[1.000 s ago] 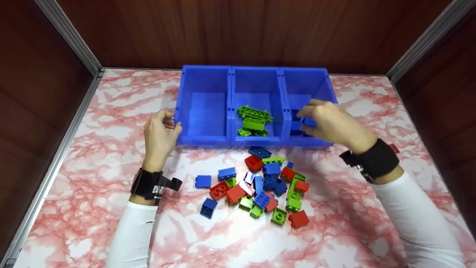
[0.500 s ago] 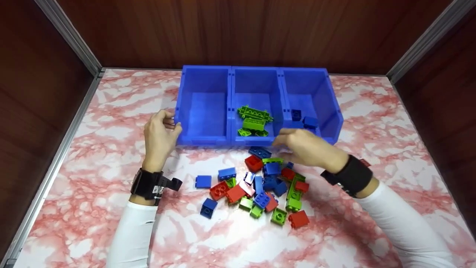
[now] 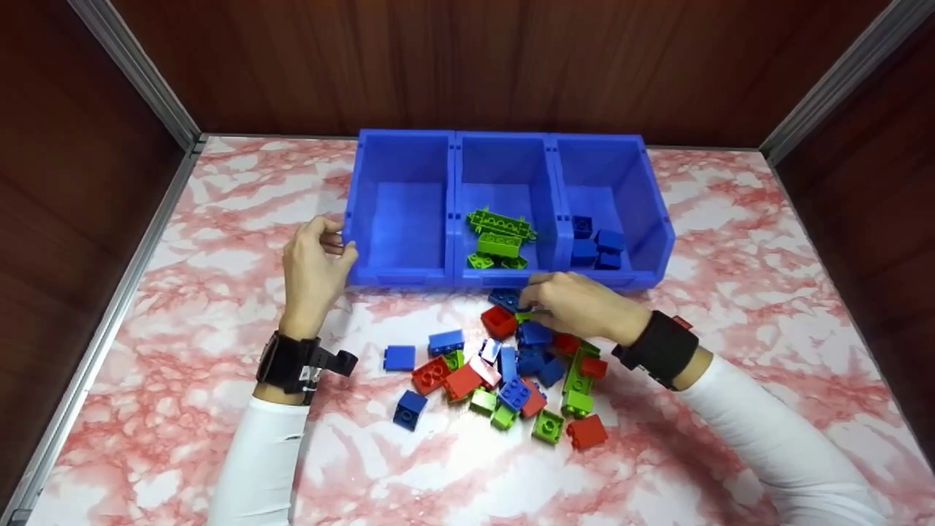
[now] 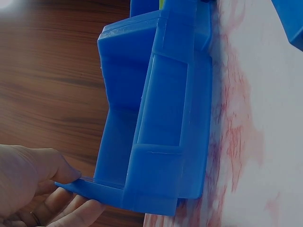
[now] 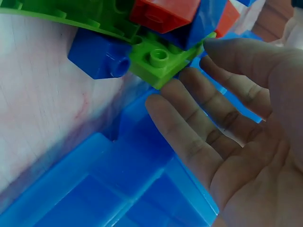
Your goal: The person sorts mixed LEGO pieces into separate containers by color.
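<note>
— Where's the green studded toy brick [image 5: 161,68]?
— By the fingertips of your right grip [image 3: 584,303], thumb and fingers apart; I can't tell whether you're touching it.
— Your left grip [image 3: 314,267]?
— Clamped on the blue three-compartment bin's [image 3: 400,279] left wall.

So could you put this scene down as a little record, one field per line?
Left hand: grips the blue bin at its left edge
Right hand: at a green brick in the pile; grip unclear
Bin layout: three compartments side by side
Middle compartment: green pieces
Right compartment: blue bricks
Pile: loose red, blue and green bricks in front of the bin
Table: marbled red and white
</note>
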Motion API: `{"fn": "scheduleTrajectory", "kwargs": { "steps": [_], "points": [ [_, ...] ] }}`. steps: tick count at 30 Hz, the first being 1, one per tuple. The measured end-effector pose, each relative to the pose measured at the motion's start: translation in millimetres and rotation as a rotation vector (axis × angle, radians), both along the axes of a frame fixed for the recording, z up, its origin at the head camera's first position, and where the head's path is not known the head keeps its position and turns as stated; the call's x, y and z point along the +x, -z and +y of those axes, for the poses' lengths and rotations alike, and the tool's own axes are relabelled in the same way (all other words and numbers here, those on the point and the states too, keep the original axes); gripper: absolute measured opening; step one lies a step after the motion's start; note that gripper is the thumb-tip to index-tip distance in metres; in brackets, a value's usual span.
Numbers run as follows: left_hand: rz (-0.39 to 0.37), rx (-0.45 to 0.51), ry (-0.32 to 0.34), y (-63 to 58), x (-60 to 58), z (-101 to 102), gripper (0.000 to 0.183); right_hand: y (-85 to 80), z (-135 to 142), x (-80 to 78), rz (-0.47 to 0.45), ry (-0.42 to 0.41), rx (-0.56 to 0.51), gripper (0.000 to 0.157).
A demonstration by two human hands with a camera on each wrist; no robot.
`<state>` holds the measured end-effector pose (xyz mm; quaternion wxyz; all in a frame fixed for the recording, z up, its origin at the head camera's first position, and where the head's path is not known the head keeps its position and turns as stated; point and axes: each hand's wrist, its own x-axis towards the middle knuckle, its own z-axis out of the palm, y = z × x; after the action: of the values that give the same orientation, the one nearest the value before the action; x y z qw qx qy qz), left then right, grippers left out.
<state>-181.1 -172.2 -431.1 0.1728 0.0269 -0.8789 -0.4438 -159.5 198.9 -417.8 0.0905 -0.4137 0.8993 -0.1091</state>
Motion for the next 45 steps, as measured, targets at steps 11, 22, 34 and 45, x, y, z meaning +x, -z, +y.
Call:
{"fn": "scheduleTrajectory", "kwargs": {
  "steps": [11,22,34,45],
  "points": [
    [-0.015,0.006,0.003,0.1,-1.6,0.0,0.027,0.6,-1.8,-1.8,-0.071,0.008,0.002,0.024],
    [-0.015,0.008,0.011,0.9,-1.8,-0.2,0.028,1.2,-0.8,-3.8,-0.108,0.0,0.001,0.028],
    [0.009,-0.002,0.005,1.5,-0.4,-0.8,0.027,-40.6,-6.0,-0.5,-0.049,-0.036,-0.061,0.024],
    [-0.009,0.004,0.004,0.9,-0.8,-1.2,0.027,-73.8,-21.0,-16.5,0.035,-0.012,-0.088,0.028]
  ]
}}
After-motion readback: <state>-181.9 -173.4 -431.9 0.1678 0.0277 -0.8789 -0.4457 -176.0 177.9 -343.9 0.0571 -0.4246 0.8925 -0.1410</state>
